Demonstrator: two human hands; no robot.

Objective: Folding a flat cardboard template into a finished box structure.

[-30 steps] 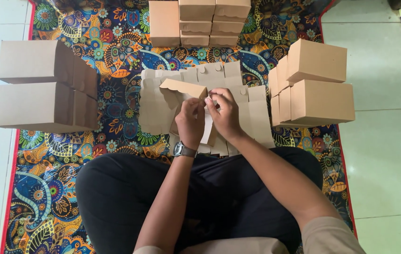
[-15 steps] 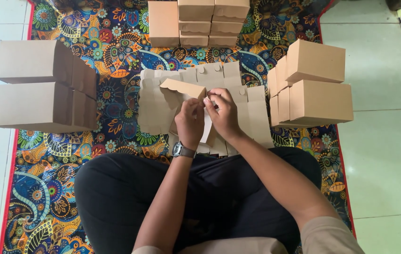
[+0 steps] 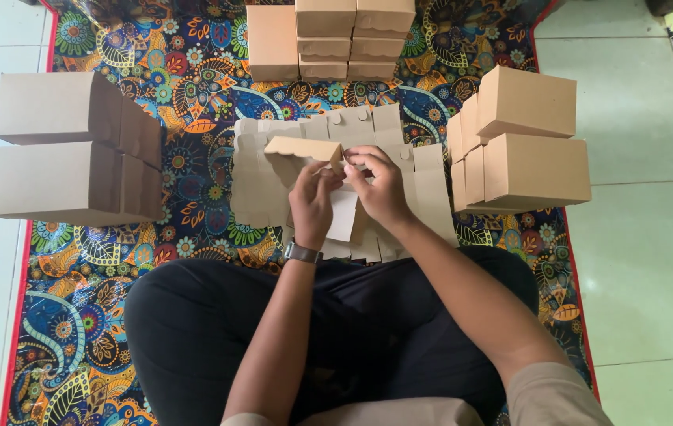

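Right now your left hand [image 3: 314, 201] and right hand [image 3: 380, 185] meet at the centre of the frame, both pinching a half-folded cardboard box [image 3: 305, 151] with fingers curled on its flaps. It is held just above a pile of flat cardboard blanks [image 3: 423, 185] lying on the patterned mat [image 3: 194, 79]. Finished boxes stand in stacks: one at the left [image 3: 60, 150], one at the top [image 3: 328, 35], one at the right [image 3: 521, 142]. A wristwatch [image 3: 302, 252] sits on your left wrist.
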